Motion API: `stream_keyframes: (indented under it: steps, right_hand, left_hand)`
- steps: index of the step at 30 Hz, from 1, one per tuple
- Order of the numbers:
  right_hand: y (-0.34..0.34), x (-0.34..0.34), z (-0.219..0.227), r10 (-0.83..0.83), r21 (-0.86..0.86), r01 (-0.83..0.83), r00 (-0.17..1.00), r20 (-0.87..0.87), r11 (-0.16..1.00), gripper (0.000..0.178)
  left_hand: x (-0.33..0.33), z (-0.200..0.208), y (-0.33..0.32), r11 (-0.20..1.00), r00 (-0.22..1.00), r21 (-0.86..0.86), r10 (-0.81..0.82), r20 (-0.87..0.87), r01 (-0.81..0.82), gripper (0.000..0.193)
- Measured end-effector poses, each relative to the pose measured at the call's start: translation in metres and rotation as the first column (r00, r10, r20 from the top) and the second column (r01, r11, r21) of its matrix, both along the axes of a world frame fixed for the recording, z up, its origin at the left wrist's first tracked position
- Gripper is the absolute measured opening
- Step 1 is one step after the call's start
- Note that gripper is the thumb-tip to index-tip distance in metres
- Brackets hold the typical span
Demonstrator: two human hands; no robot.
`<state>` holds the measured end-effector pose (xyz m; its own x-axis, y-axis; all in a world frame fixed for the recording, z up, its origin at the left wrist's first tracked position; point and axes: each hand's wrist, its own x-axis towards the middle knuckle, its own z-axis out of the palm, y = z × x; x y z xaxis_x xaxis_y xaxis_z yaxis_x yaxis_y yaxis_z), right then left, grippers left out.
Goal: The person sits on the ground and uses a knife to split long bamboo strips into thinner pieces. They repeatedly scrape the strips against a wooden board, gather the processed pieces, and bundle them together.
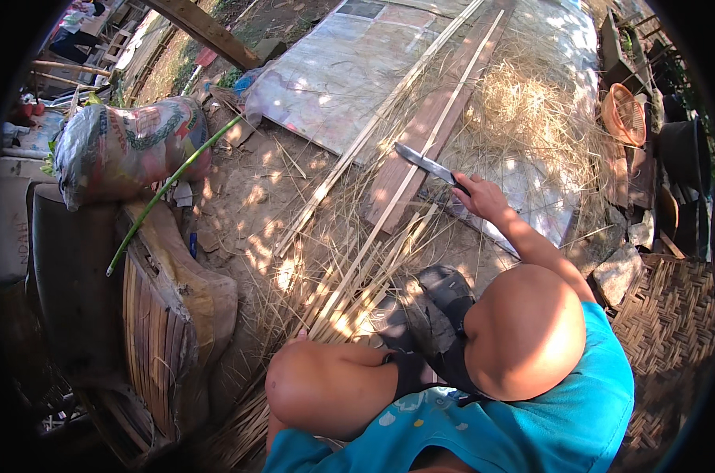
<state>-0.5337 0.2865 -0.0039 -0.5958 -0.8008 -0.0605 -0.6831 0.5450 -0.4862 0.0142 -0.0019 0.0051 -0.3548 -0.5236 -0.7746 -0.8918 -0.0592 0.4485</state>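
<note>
My right hand (477,195) is stretched forward and closed around the dark handle of a long knife (422,162), whose blade points up-left over a reddish wooden plank (420,138). Several long thin bamboo strips (389,213) run from between my knees across the plank and away. My left hand (299,337) is almost hidden behind my left knee (318,386); only a fingertip shows at the near end of the strips. A dark rounded object (432,311) lies between my knees.
Dry straw-like shavings (531,118) are heaped on a pale flat panel (334,75). A filled printed sack (129,146) and a green stalk (168,189) lie to the left, above a bundle of slats (156,339). On the right are an orange basket (624,114), stones (617,272) and a woven mat (676,315).
</note>
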Motion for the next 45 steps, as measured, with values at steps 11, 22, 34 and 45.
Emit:
stream_keyframes:
  steps: [11,22,34,45]
  right_hand:
    - [0.006,-0.033,0.002,-0.133,-0.083,0.131,0.991,-0.021,0.988,0.038]
    - [0.063,-0.142,0.038,-0.582,-0.111,0.576,0.812,-0.034,0.81,0.034]
    - [0.006,-0.07,0.0,-0.257,0.009,0.259,0.964,-0.071,0.966,0.035]
    - [-0.02,0.073,0.009,0.163,-0.024,-0.162,0.979,0.121,0.987,0.04]
  left_hand:
    - [-0.115,-0.023,0.022,0.981,0.932,-0.151,-0.166,-0.322,0.123,0.05]
    - [-0.026,-0.003,-0.004,0.98,0.969,-0.012,-0.198,-0.146,0.199,0.044]
    - [-0.139,-0.018,0.049,0.589,0.833,-0.658,-0.542,0.11,0.469,0.032]
    - [-0.169,0.003,0.045,0.886,0.892,-0.333,-0.402,-0.207,0.322,0.046]
